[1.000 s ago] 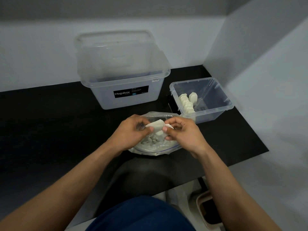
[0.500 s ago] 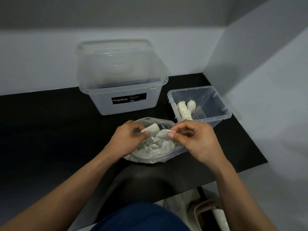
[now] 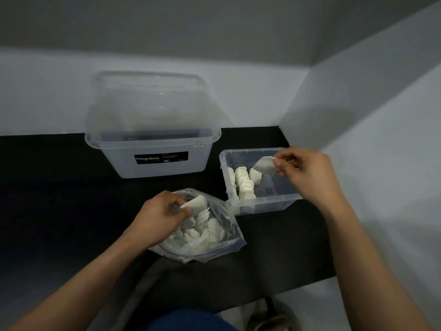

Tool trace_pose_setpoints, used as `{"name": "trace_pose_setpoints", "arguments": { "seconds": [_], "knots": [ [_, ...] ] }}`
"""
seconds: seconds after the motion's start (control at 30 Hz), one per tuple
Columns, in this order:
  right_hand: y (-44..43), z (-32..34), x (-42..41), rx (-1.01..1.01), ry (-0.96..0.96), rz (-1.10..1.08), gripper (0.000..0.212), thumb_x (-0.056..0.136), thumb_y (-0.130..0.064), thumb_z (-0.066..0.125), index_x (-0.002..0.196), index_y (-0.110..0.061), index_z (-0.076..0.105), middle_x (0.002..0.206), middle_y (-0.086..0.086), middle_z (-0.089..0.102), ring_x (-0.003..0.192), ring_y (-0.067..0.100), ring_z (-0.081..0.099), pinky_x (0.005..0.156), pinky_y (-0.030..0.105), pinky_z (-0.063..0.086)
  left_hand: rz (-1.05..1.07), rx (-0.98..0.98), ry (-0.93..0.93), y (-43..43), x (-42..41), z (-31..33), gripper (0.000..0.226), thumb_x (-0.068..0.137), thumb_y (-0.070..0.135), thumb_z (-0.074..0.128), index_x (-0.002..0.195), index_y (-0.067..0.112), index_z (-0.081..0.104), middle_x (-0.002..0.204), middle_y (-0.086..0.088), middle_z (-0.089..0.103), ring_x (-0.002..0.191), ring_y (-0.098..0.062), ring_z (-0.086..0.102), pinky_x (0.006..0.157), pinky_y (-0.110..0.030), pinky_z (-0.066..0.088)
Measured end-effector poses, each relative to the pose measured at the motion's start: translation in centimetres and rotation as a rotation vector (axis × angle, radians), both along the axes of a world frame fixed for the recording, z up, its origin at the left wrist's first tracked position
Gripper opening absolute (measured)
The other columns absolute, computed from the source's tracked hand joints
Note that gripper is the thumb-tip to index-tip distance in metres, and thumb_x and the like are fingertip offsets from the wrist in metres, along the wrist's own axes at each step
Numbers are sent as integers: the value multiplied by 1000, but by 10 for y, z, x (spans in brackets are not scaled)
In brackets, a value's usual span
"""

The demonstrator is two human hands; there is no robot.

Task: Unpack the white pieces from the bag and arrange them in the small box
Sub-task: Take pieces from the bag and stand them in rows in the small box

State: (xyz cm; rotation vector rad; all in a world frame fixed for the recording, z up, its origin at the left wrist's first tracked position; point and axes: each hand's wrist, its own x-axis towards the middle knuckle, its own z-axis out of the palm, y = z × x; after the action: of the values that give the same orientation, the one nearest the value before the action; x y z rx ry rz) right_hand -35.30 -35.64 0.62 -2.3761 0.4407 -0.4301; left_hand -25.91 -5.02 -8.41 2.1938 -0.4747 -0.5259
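Matte black table (image 3: 47, 187), pale walls behind. On the left, the left hand (image 3: 162, 216) sits at the mouth of the bag (image 3: 230, 231), fingers and thumb curled to pinch one white piece (image 3: 196, 203). It's a flat, angular wedge with a chalky look, its long axis running up and to the right, clear of the heap.

Behind stands the big tub (image 3: 152, 144), frosted clear plastic with rounded corners and a lid propped against the wall. Its black label (image 3: 161, 158) reads "Megabox"; the smaller print is too fine to read.

The bag is thin, crinkly clear film, lying open on the table and packed with more white pieces (image 3: 202, 235), jumbled at all angles.

Just right of it is the small box (image 3: 265, 201), clear hard plastic and rectangular. A row (image 3: 244, 185) of pieces stands on edge along its left side, running front to back.

Over the box, the right hand (image 3: 307, 173) pinches a second piece (image 3: 263, 166) by its right corner between thumb and fingertips. This one is flat and many-sided, and it points left and slightly down toward the row's far end.
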Motion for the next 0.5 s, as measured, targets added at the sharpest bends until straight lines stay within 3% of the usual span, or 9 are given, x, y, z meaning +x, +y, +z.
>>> {"name": "trace_pose_setpoints", "arguments": {
  "seconds": [0.17,0.3,0.5],
  "knots": [
    [-56,-57,50,-211,321,14,13,98,-17,64,100,-24,74,94,-5,72,83,8,65,72,20,47,29,9,-6,-1,1,-2,6,88,38,73,91,33,73,109,13,64,96,-6,64,87,-33,54],
    [-71,-87,74,-239,576,111,16,95,-9,64,100,-21,73,96,2,74,92,20,69,82,31,54,40,-4,1,-2,1,1,2,89,37,73,90,36,73,109,14,64,98,-7,65,89,-35,55],
    [-76,-115,91,-227,647,109,18,97,-8,63,109,-15,74,103,5,73,96,21,66,89,34,55,71,-14,30,-4,-1,2,2,89,37,73,90,35,74,107,13,64,97,-5,65,92,-40,55]
  ]
}}
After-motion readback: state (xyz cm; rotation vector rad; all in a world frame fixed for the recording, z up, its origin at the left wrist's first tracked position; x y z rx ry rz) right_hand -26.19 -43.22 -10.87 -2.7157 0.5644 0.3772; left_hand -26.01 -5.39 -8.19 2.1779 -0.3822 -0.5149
